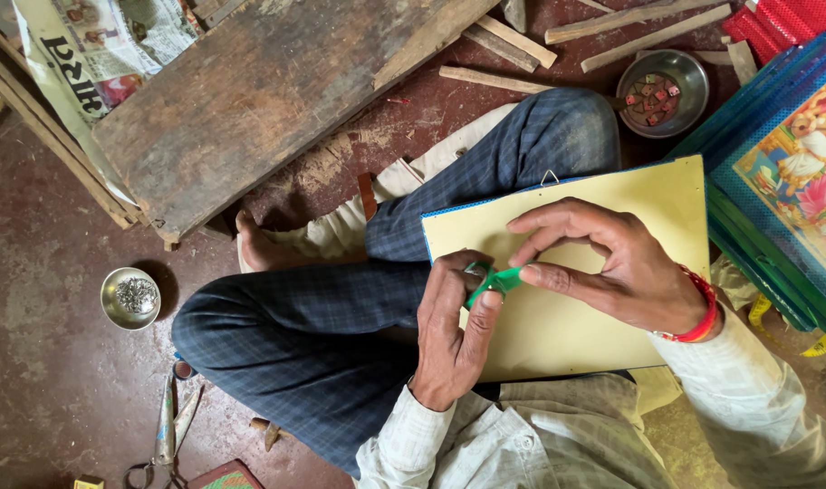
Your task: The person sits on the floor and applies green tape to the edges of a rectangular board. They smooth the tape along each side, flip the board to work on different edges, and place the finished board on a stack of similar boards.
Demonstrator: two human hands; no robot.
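While both hands pinched the narrow green tape strip (494, 281) over the pale yellow backing board (567, 317), the left hand (449, 335) and right hand (603, 267) did best keeping it taut and straight.

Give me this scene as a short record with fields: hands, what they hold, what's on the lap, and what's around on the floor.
left hand: pinches the green strip
right hand: pinches the strip's other end
lap: yellow board with blue edge, under both hands
floor left: small metal bowl, scissors
floor top: wooden plank, metal bowl of small pieces
right side: stacked framed pictures
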